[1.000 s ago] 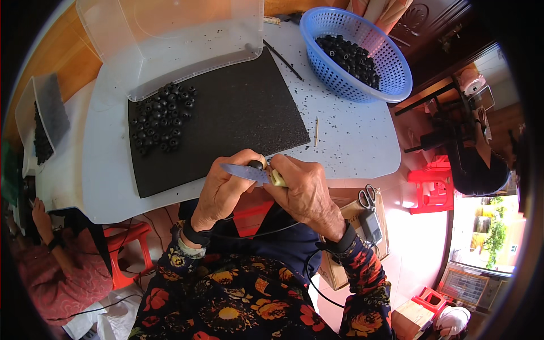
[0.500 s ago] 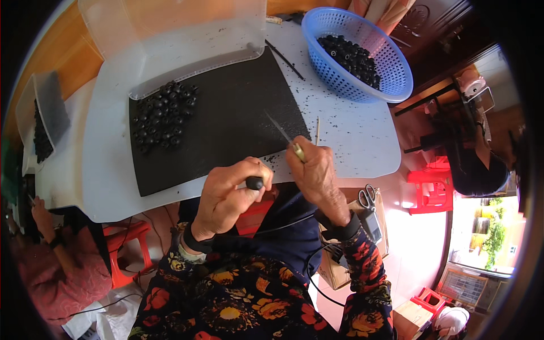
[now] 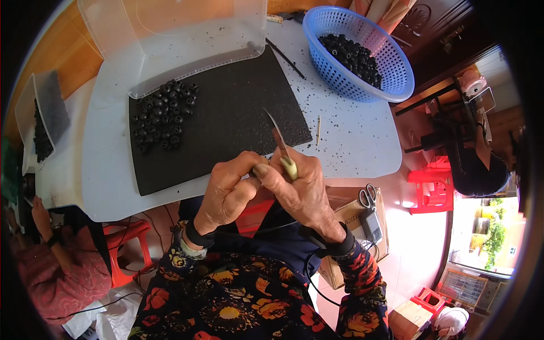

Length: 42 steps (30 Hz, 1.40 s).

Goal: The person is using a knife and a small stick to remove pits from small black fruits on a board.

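My right hand (image 3: 303, 184) is closed around the pale green handle of a small knife (image 3: 281, 141), its thin, partly rusty-looking blade pointing up and away over the black mat (image 3: 238, 96). Pressed close beside it, my left hand (image 3: 229, 187) has its fingers curled in a pinch around a small black rubber-like part. That part is almost wholly covered by the fingers, and my right thumb meets it at the left fingertips. On the mat's left side lies a heap of similar rounded black parts (image 3: 164, 116) with holes.
A blue perforated basket (image 3: 399, 65) of black parts stands at the table's far right. Behind the heap is a clear plastic tub (image 3: 198, 37). Black trimmings dot the table (image 3: 362, 147). Scissors (image 3: 367, 196) lie on a carton at right. Another person's hand (image 3: 41, 218) is at left.
My right hand has come left and inward, bringing its thumb against my left fingertips. The knife blade now stands steeper. The black part, plainly visible before, is mostly covered.
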{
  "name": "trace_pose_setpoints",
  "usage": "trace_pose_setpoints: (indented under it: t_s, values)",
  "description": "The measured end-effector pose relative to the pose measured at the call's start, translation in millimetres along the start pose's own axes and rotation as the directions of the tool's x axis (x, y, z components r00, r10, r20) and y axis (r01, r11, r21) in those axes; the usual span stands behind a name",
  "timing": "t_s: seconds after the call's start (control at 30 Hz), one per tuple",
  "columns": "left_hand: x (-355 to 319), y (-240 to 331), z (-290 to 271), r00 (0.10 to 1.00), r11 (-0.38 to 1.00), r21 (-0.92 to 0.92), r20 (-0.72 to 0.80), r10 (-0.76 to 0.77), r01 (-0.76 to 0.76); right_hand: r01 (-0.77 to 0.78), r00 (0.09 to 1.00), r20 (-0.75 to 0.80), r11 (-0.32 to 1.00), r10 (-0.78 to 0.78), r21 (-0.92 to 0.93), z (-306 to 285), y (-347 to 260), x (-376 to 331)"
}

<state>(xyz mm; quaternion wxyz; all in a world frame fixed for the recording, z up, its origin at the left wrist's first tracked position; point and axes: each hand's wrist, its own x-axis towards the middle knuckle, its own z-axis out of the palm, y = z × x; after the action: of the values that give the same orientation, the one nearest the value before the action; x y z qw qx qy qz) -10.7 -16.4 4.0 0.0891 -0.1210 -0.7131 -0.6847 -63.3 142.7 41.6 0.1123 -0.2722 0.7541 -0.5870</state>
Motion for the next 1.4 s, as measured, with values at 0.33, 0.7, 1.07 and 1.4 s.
trace_pose_setpoints:
  t_s: [0.33, 0.7, 1.07, 1.4]
  values:
    - [-2, -3, 5, 0.997, 1.000, -0.016, -0.078, -0.014, 0.013, -0.105, 0.994, -0.030, 0.992, 0.107, 0.075, -7, -14, 0]
    - [-9, -3, -2, 0.986, 0.997, -0.070, -0.161, -0.051, 0.041, 0.123, 0.926, -0.320, 0.961, -0.201, -0.247, -44, 6, 61]
    - [-20, -11, -18, 0.984, 0.995, 0.025, -0.151, 0.098, -0.095, 0.072, 0.993, -0.055, 0.909, -0.103, -0.411, 6, -13, 103]
    - [-16, -14, -17, 0.977, 0.987, 0.078, -0.150, 0.153, -0.142, 0.454, 0.868, 0.403, 0.792, -0.291, -0.408, 80, 21, 145]
